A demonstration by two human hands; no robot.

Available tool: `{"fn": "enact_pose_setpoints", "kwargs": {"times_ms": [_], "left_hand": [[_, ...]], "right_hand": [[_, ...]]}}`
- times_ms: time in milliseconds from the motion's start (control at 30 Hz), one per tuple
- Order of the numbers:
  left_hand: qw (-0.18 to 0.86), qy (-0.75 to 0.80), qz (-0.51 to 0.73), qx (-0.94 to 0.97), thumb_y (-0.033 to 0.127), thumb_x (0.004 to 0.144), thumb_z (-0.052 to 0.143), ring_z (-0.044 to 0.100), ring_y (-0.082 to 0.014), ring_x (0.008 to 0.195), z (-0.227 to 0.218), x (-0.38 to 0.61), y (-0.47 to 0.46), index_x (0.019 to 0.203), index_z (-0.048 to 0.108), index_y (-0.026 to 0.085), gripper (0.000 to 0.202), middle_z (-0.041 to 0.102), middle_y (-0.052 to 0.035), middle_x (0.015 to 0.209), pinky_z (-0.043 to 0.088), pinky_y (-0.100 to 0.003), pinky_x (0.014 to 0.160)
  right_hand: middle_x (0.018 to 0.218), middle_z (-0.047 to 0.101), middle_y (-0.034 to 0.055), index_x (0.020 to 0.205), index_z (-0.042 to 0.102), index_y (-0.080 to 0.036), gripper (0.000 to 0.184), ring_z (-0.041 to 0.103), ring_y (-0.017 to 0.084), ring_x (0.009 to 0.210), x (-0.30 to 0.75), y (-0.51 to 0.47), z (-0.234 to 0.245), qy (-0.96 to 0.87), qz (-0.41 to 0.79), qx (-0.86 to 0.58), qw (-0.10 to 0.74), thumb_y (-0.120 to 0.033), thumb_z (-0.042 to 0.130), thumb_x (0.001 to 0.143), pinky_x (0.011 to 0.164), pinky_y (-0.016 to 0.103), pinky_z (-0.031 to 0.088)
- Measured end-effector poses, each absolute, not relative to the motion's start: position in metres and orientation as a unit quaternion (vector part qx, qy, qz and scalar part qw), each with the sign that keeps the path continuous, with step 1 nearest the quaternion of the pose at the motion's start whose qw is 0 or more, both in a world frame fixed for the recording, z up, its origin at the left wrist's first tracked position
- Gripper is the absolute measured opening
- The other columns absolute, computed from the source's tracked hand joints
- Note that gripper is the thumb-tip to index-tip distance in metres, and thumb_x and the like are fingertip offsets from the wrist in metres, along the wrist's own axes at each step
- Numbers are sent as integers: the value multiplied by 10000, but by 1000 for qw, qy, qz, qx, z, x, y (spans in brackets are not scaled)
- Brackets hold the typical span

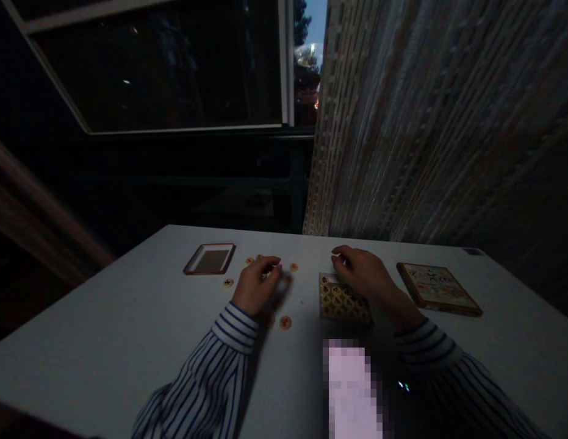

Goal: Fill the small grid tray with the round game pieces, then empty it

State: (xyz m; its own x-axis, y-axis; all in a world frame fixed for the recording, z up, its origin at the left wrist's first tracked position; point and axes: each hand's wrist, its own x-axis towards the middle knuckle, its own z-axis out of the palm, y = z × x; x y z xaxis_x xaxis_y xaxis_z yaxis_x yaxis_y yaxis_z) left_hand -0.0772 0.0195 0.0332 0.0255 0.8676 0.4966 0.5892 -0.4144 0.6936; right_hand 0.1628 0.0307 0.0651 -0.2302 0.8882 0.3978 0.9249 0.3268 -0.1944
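On my feed the left hand (255, 286) blurs over round tokens (285, 322) left of the patterned board (344, 300); the right hand (362, 273) curls above it (grip on anything? I can't tell for either).

Looks like a home room, dim evening light. Open window (160, 67) with sky and outdoor lights past it, long woven curtain (402, 122) on the right. White counter (128, 323) carries round game discs (285, 322), a shallow tray (209, 259) and 1 illustrated game box (438, 288). Domestic, not lab or shop.
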Motion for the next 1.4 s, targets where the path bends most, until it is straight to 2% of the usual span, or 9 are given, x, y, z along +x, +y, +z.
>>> {"fn": "enact_pose_setpoints", "kwargs": {"times_ms": [133,333,500,700,800,967,1200,1400], "left_hand": [[139,556,424,702,343,782,502,620,-172,814,43,-109,33,933,625,141,280,673,-70,901,492,-316,773],[107,604,404,679,399,790,467,622,-185,812,30,-138,38,953,621,154,332,673,-67,928,499,-316,750],[18,648,335,684,363,798,443,614,-211,856,24,-162,34,1043,588,122,373,652,-107,983,485,-331,765],[1,680,291,674,316,808,425,605,-229,918,13,-175,37,1061,585,135,350,642,-116,1042,469,-341,811],[6,679,274,682,292,802,433,597,-228,944,6,-168,40,1040,604,168,318,653,-97,1024,450,-340,848],[34,645,249,722,274,796,442,574,-221,991,1,-158,40,1048,606,155,324,639,-97,1058,421,-336,887],[28,630,253,733,257,794,453,592,-226,931,-1,-153,39,1018,613,143,298,653,-113,999,437,-338,835],[24,628,255,735,256,799,445,590,-216,932,-1,-152,38,1022,606,145,297,653,-110,985,432,-330,837]], "right_hand": [[857,676,32,1050,580,-199,306,605,174,789,162,29,65,-789,-43,-572,219,-333,392,849,697,269,386],[846,676,30,1053,587,-193,316,607,177,782,158,28,63,-799,-49,-560,213,-340,404,842,697,285,403],[871,673,46,1055,591,-178,328,603,184,809,157,31,58,-812,-60,-537,220,-347,423,830,729,304,416],[966,655,70,1055,591,-170,318,590,185,867,146,35,52,-827,-38,-519,214,-327,430,829,792,319,422],[1004,648,83,1053,596,-171,304,573,201,926,125,39,55,-857,-30,-489,160,-290,442,819,825,328,404],[1043,630,88,1069,587,-166,315,554,199,956,81,55,59,-894,19,-443,58,-289,476,801,838,301,372],[1012,627,76,1021,579,-185,267,550,197,914,33,71,47,-905,8,-425,16,-269,490,783,777,292,358],[1033,614,84,1041,568,-188,276,533,206,961,12,80,38,-906,-11,-423,-17,-300,476,806,792,306,344]]}}
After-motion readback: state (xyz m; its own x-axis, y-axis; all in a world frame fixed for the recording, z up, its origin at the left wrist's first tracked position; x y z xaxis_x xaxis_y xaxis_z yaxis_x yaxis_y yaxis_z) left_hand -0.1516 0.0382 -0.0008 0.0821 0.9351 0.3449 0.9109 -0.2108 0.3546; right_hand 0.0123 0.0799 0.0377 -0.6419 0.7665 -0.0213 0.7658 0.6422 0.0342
